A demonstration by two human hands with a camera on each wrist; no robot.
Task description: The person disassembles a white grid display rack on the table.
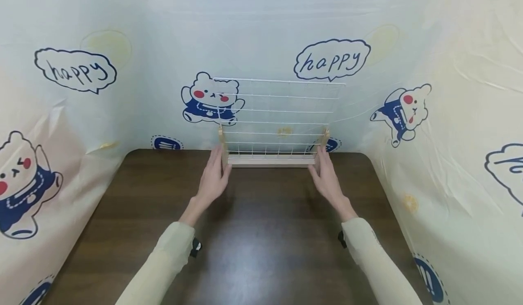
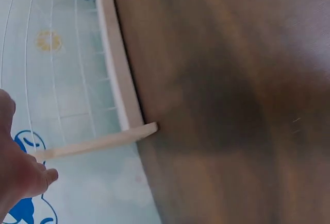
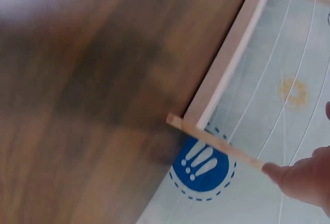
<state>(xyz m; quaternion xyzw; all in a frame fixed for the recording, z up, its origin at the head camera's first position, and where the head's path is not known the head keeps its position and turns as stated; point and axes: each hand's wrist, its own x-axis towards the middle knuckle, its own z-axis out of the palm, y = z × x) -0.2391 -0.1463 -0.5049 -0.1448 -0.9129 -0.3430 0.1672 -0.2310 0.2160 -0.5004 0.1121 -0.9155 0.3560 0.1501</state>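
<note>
A white wire rack (image 1: pixel 269 133) with light wooden side posts and a pale wooden bottom bar (image 1: pixel 269 161) is at the far edge of the brown table (image 1: pixel 253 232). My left hand (image 1: pixel 212 178) holds its left post (image 2: pixel 98 144), with the thumb in front and the fingers along the outside. On the other side, my right hand (image 1: pixel 326 175) holds the right post (image 3: pixel 216 142) in much the same way. Only parts of each hand (image 2: pixel 18 170) show in the wrist views, so the finger contact is partly hidden.
A pale cloth (image 1: pixel 261 32) printed with bears and "happy" bubbles hangs behind the table and along both sides. Dark bands (image 1: pixel 196 247) are at both wrists, by the light sleeves (image 1: pixel 163 255).
</note>
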